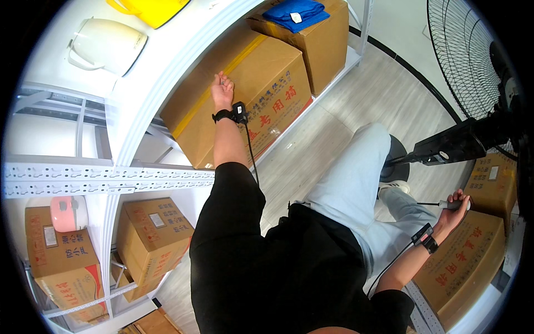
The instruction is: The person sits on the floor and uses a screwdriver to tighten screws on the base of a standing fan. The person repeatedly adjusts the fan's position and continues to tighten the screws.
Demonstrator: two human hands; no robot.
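My left hand [223,88] is at a large cardboard box [267,78] with yellow tape, on a low white shelf. Its fingers are curled, perhaps round something small that I cannot make out. My right hand [458,207] grips a screwdriver [449,205] by its handle, with the shaft pointing left, near cardboard boxes [456,261] at the right. Both wrists carry black straps with cabled devices.
A black standing fan [456,67] is at the right. White shelving [67,172] holds a cream kettle [105,47], a yellow one [156,8], a pink appliance [68,212] and boxes [153,239]. A blue cloth [295,16] lies on another box [325,53]. Wooden-look floor [334,94] shows between.
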